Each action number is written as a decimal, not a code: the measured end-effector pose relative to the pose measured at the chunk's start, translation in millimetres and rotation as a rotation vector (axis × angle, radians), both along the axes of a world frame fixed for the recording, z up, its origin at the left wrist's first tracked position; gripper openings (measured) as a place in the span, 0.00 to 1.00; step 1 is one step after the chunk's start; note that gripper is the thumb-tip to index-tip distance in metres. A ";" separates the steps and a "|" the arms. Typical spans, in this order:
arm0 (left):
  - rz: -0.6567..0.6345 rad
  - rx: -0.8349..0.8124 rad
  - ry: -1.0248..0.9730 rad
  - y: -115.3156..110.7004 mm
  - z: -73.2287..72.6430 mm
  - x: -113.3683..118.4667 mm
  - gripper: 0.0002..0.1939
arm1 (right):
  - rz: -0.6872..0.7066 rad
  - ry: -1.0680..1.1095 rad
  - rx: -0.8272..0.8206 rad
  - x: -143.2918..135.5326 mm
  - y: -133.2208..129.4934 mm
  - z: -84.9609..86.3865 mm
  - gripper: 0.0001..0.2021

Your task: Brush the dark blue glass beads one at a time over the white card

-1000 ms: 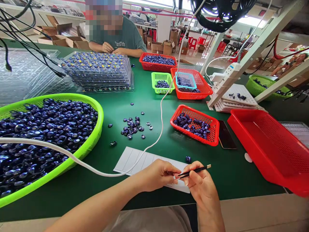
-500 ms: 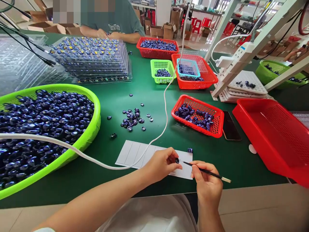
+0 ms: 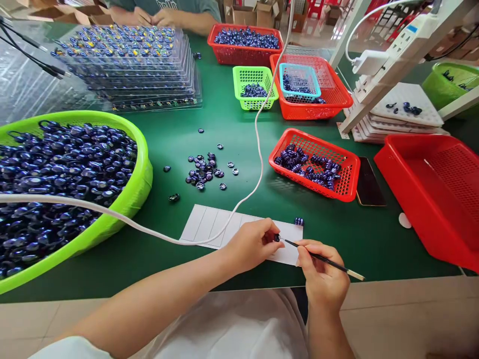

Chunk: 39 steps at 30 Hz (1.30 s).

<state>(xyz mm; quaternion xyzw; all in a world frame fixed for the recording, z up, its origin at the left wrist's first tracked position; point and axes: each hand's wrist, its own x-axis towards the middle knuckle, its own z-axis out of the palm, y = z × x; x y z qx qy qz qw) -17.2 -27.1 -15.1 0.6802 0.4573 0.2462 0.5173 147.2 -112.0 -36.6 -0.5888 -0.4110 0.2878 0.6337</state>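
Between thumb and fingers, my left hand (image 3: pixel 252 245) pinches a small dark glossy piece (image 3: pixel 277 238). My right hand (image 3: pixel 325 274) grips a thin black-handled brush (image 3: pixel 329 262) with a pale rear end, like a pen. Its fine tip points left and meets or nearly meets the piece; I cannot tell which. Beneath both hands lies a white paper strip (image 3: pixel 204 224) with ruled lines. At the strip's upper right edge sits a small cluster of dark blue pieces (image 3: pixel 299 221). Loose shiny blue pieces (image 3: pixel 204 170) are scattered on the green table (image 3: pixel 168 259) beyond the strip.
A big green basket (image 3: pixel 144 169) of blue pieces stands at left. A red basket (image 3: pixel 348 184) of pieces, a phone (image 3: pixel 368 182) and a large red bin (image 3: pixel 422 224) are at right. A white cable (image 3: pixel 258 164) crosses the table. Stacked clear trays (image 3: pixel 179 75) stand behind; a co-worker's hands (image 3: pixel 160 17) are beyond.
The head view has tipped downward, so the table things sit higher in the picture. The brush tip stays close to the piece. Both hands keep their hold.
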 end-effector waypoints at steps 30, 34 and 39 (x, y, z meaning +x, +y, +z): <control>-0.022 0.025 0.022 -0.2 0.7 -0.2 0.08 | 0.017 -0.086 -0.012 -2.0 0.3 -1.1 0.05; -0.023 0.022 0.019 0.2 0.9 0.0 0.08 | 0.003 -0.106 -0.014 -2.4 0.7 -1.2 0.05; -0.026 0.016 0.010 0.4 0.3 -0.1 0.08 | 0.023 -0.104 -0.008 -0.9 -0.2 -3.2 0.05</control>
